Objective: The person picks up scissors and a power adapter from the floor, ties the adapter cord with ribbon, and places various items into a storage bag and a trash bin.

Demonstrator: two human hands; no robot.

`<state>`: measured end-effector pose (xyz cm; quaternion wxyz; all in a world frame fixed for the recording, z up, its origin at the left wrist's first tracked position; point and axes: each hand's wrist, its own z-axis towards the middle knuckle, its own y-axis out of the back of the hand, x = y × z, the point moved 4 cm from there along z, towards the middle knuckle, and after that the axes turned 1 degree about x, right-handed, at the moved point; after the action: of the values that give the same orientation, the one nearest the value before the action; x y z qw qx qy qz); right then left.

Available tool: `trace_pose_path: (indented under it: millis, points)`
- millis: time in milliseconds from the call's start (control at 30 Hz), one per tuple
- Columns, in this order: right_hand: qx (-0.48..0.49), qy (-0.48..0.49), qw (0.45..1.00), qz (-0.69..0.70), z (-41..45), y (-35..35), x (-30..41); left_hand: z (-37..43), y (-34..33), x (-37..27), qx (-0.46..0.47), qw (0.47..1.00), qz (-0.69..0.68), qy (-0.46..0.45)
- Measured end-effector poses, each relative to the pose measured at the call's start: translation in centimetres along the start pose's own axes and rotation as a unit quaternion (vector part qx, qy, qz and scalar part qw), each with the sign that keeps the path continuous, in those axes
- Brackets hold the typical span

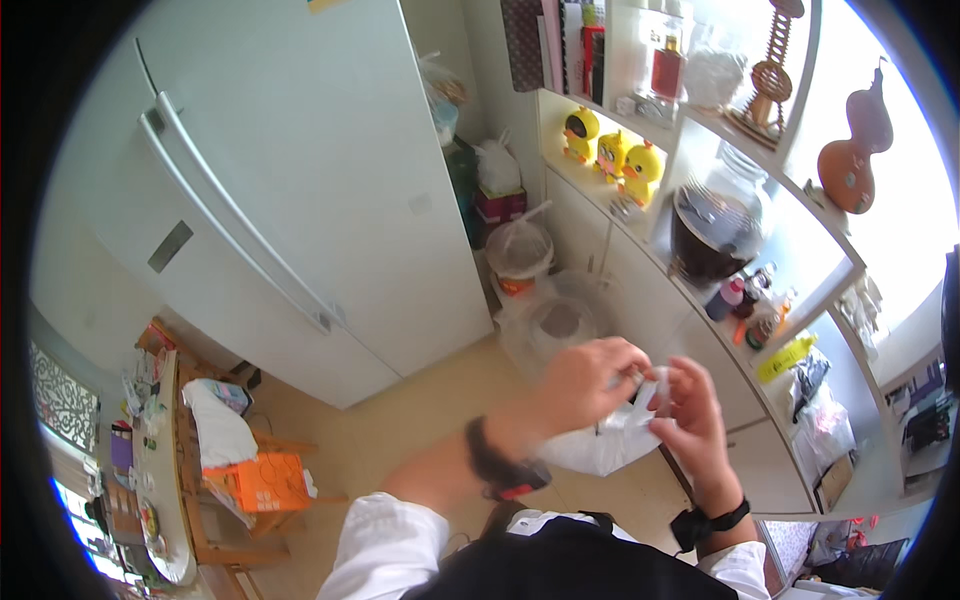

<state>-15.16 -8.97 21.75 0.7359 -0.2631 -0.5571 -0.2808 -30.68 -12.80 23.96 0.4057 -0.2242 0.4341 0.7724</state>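
Both my hands are raised in front of me over a white plastic bag (600,450), which hangs below them. My left hand (596,382) has its fingers closed on the top of the bag, close to my right hand. The fingers of my right hand (690,412) are curled around a twisted whitish strip of the bag's top. Something dark shows between the hands, too covered to name. Black bands are on both wrists. Beyond the hands, a large clear plastic bag (517,330) stands on the floor around a round container.
A white refrigerator (300,172) stands at the left. Along the right runs a shelf cabinet (652,322) with yellow duck figures (641,172) and a large glass jar (720,225). A wooden chair (262,442) with an orange bag (277,484) is at lower left.
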Motion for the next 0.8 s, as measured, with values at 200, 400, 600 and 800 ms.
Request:
trace_pose_path:
  millis: [200,400,600,800]
  points:
    - [-0.059,-0.018,0.994,-0.087,8.8,-4.8,-4.9,2.1,6.2,5.0,0.021,1.000,-0.017,0.010]
    - [-0.072,-0.147,0.979,0.124,16.6,-5.9,-7.9,-0.1,15.6,12.9,0.007,0.998,0.057,0.025]
    - [-0.115,0.043,0.991,0.062,26.4,-7.8,-1.6,-6.8,27.0,20.9,-0.131,0.969,0.041,0.205]
    - [0.011,-0.009,0.991,0.137,39.2,-9.4,-2.0,-11.3,31.9,24.4,-0.178,0.928,0.071,0.318]
